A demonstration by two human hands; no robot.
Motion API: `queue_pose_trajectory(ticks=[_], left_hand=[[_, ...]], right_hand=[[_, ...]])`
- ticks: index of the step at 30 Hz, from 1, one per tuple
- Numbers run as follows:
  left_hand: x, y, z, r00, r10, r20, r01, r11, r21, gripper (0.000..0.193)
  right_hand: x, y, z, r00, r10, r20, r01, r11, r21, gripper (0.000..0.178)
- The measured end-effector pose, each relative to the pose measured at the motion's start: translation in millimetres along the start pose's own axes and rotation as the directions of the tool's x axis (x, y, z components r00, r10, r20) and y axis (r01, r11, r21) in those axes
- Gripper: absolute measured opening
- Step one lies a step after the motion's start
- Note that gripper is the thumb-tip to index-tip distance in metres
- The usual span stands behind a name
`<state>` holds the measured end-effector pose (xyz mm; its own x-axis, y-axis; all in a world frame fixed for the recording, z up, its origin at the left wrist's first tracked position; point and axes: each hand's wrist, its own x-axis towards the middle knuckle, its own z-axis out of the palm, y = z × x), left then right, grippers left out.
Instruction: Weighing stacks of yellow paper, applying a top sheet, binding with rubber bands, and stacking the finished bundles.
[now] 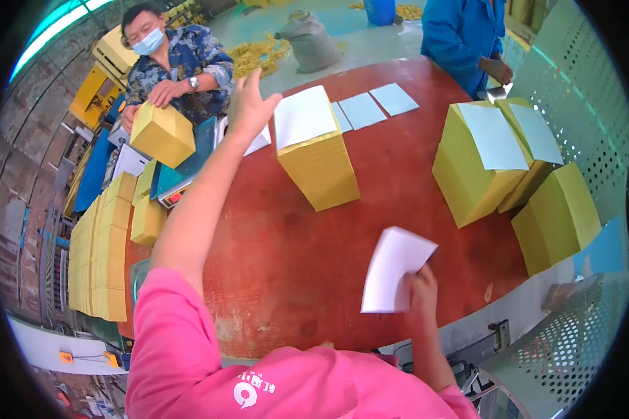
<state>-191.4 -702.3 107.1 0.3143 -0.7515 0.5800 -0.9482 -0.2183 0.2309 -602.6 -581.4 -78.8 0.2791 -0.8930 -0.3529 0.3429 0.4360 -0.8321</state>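
My left arm reaches far forward, and my left hand (pixel 250 110) is open with thumb and fingers apart, holding nothing. Just right of it stands a tall block of stacked yellow paper (pixel 319 174), topped by a white sheet (pixel 305 117). Whether the hand touches that block I cannot tell. Closer to my body, my right hand (pixel 421 290) grips a white paper sheet (pixel 391 269) by its right edge, tilted above the red table (pixel 279 279). Behind the tall block, pale blue sheets (pixel 362 110) lie flat in a row.
More yellow paper blocks (pixel 468 167) stand at the right, two with pale sheets on top. Several yellow stacks (pixel 101 251) line the left. Across the table, one person holds a yellow block (pixel 162 133) over a scale (pixel 192 164); another person (pixel 461 42) in blue stands far right.
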Motion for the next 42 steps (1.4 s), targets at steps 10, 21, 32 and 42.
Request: queue_pose_trajectory(ticks=[10,21,32,42], left_hand=[[0.8,17.2,75.7,0.907,0.040,0.419,-0.130,0.973,0.189,0.050],[-86.2,34.8,34.9,0.938,0.115,0.326,-0.110,0.993,-0.035,0.048],[-251.6,114.4,-132.5,0.663,0.542,0.516,-0.325,0.829,-0.454,0.056],[-313.7,114.6,-170.4,0.482,0.793,0.373,-0.532,0.603,-0.595,0.052]], right_hand=[[265.7,-41.7,143.9,0.874,-0.111,0.473,-0.042,0.953,0.300,0.036],[269.8,28.6,150.9,0.802,-0.036,0.596,-0.072,0.985,0.157,0.032],[-22.8,51.7,-1.1,0.873,-0.051,0.485,-0.100,0.954,0.281,0.026],[-247.4,168.4,-19.6,0.999,-0.028,-0.014,0.030,0.723,0.690,0.021]])
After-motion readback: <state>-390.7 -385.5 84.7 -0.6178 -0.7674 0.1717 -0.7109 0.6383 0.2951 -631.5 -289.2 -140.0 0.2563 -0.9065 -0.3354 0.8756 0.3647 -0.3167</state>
